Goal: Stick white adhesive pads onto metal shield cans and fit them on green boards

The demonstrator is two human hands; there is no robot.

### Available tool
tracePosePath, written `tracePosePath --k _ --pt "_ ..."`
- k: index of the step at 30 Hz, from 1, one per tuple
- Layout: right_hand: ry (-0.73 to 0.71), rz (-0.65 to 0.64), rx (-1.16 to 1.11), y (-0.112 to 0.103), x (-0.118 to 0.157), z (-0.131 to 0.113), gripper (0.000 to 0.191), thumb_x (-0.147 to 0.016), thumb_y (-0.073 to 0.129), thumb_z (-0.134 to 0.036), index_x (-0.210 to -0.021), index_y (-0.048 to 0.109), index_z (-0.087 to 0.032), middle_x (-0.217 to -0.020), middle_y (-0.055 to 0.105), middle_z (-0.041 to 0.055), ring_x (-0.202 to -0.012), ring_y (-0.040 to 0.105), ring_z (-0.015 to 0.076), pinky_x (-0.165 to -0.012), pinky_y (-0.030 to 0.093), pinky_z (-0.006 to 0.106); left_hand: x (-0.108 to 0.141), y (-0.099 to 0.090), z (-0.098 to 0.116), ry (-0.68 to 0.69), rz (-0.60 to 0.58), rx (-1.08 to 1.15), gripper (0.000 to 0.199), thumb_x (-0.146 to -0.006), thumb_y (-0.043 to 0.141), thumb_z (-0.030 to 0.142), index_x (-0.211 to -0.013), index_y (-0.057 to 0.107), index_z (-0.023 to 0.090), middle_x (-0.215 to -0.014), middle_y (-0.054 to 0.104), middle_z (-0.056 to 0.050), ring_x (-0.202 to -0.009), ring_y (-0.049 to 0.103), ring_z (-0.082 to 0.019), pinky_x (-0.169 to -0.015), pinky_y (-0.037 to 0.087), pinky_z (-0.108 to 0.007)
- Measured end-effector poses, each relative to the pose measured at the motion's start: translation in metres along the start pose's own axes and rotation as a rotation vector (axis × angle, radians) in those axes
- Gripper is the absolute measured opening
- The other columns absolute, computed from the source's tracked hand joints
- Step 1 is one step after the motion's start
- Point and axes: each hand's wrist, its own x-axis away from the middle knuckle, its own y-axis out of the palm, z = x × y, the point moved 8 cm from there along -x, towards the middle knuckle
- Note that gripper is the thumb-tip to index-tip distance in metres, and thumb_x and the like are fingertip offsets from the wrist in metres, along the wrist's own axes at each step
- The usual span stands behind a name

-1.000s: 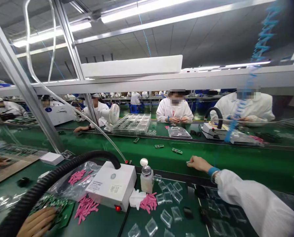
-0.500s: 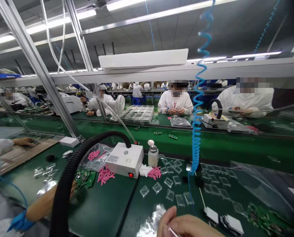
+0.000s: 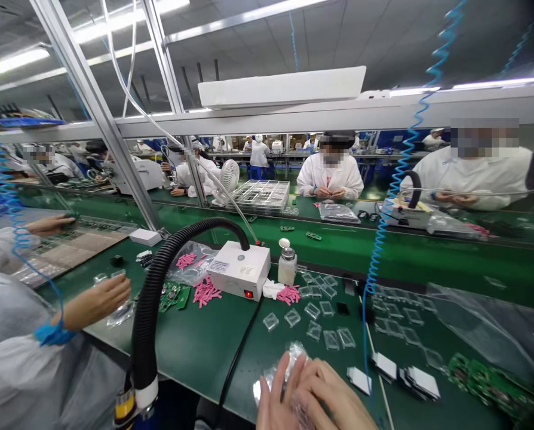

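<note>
My left hand (image 3: 276, 391) and my right hand (image 3: 332, 397) are close together at the bottom of the head view. Between them is a clear plastic piece (image 3: 301, 413), mostly hidden by my fingers, which both hands seem to pinch. Shiny clear plastic pieces (image 3: 262, 388) lie in a heap just behind my left hand. Farther back, several clear rectangular covers (image 3: 331, 340) are spread over the green bench (image 3: 195, 358). White rectangular pieces (image 3: 359, 380) lie to the right of my right hand.
A white fume extractor box (image 3: 240, 269) with a black hose (image 3: 147, 316) stands left of centre, beside a dispenser bottle (image 3: 287, 267) and pink strips (image 3: 289, 294). Green circuit boards (image 3: 486, 382) lie at right. A blue coiled hose (image 3: 383, 233) hangs down. A co-worker's hand (image 3: 99, 301) is at left.
My left hand has come into view and met my right hand at the clear plastic piece. The co-worker's hand at left has lifted from the circuit boards. The view has shifted.
</note>
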Motion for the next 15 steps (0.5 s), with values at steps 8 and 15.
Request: tracePosePath --k 8,15 --pt "-0.193 0.227 0.453 0.008 0.006 -0.010 0.021 -0.092 0.038 -0.023 -0.089 0.059 -0.022 -0.092 0.054 0.0059 -0.080 0.044 0.0161 -0.063 0.031 0.025 0.008 0.009 -0.005 -0.094 0.103 0.055 0.045 -0.094 0.032 0.032 -0.095 0.073 0.013 -0.109 0.067 -0.015 -0.106 0.061 -0.025 -0.097 0.042 -0.033" --pt "0.152 0.306 0.237 -0.051 0.003 0.035 0.048 -0.096 0.028 -0.048 -0.065 0.041 -0.014 -0.057 0.045 0.0029 -0.054 0.042 0.0094 -0.054 0.031 0.020 0.016 -0.012 0.011 -0.117 0.470 0.049 0.035 -0.090 0.044 0.013 -0.063 0.066 0.010 -0.046 0.059 -0.001 -0.051 0.060 -0.010 -0.073 0.054 -0.028"
